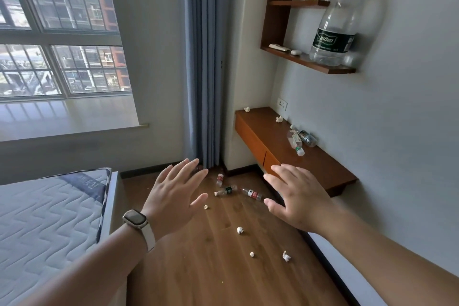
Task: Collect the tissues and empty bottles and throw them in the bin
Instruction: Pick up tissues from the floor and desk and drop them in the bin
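Wooden floor (211,268) fills the lower middle of the frame, strewn with tissues (240,230) and empty bottles (251,194); more lie on the bench (323,166) at right. Left hand (171,196) and right hand (298,201) hover spread, holding nothing. No bin shows; round bottles may roll away if nudged.

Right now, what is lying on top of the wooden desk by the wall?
Two crumpled tissues and two plastic bottles lying on their sides. The right hand covers the near front corner of the desk, hiding that part.

Single head-worn view, angled forward and down over wooden floor (198,268); nothing shared.
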Motion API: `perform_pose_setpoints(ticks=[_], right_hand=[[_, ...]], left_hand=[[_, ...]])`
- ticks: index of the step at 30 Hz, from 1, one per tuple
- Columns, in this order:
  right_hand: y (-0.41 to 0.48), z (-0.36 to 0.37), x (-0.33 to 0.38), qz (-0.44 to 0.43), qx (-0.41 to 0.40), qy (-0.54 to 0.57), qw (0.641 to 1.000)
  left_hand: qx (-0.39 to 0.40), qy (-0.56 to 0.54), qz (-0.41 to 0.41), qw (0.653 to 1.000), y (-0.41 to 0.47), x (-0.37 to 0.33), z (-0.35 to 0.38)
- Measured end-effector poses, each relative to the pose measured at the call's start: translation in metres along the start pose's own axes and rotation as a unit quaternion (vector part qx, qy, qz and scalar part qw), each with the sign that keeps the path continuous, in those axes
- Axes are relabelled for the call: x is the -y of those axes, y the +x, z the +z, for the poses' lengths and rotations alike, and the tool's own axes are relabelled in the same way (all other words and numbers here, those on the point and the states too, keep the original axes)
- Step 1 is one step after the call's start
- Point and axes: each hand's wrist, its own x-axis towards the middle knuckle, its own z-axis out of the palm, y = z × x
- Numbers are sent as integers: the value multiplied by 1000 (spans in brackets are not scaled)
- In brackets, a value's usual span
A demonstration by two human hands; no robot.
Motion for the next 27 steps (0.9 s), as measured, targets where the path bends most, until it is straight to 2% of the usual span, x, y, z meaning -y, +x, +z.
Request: perform_pose_setpoints(ticks=[6, 12, 19, 27], right_hand=[[62, 45, -25, 0, 25, 22, 999], [135, 72, -73, 13, 36, 43, 998], [215, 97, -132, 9, 30, 48, 998], [288, 130, -150, 9, 61, 53, 997]], left_hand=[[17, 23, -10, 1000, 47, 32, 33], [26, 35, -13, 999, 134, 54, 58], [0, 53, -11, 999, 235, 78, 77], [24, 37, -9, 999, 292, 122, 115]])
